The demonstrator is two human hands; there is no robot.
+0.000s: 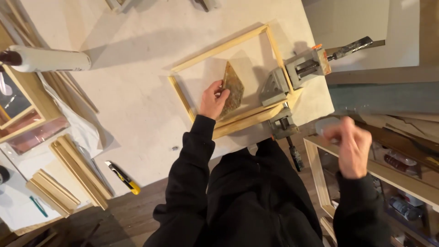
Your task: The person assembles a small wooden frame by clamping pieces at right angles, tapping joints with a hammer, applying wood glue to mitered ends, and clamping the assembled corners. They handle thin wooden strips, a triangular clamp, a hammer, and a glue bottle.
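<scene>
Warm, yellowish light falls on the counter (137, 91), bright enough across its pale top but fading toward the dim floor at the lower left. Soft, broad shadows stretch up and to the left from the wooden frame (224, 77) and from the white bottle (50, 59), so the light seems to come from the lower right. The right hand (350, 144) is smeared with motion blur, its fingers indistinct. The left hand (214, 98) reads sharp. Straight edges bow near the borders, a wide-lens stretch. No harsh glare shows anywhere.
</scene>
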